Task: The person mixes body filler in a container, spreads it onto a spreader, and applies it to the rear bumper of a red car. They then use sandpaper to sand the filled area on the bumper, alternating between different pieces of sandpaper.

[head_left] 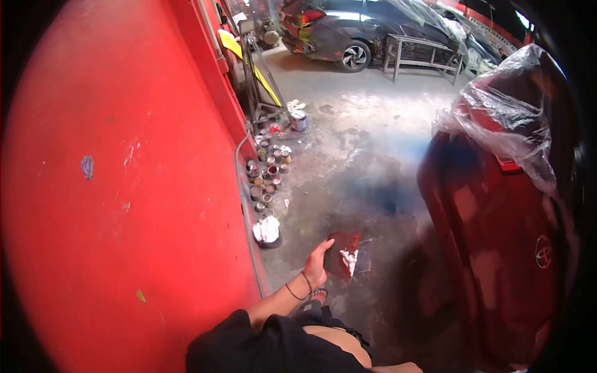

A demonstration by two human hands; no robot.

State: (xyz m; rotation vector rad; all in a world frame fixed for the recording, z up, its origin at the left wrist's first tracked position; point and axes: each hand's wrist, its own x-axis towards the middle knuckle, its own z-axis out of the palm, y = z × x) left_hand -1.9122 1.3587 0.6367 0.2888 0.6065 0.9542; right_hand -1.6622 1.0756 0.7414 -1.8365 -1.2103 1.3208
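Red panel [343, 253], 1, clamped in left hand [316, 266] grip; right hand unseen; 2 cars.

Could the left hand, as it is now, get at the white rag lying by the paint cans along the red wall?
Probably not without letting go: the left hand holds a dark red panel. The white rag lies on the floor to its left with bare concrete between, so nothing blocks the way.
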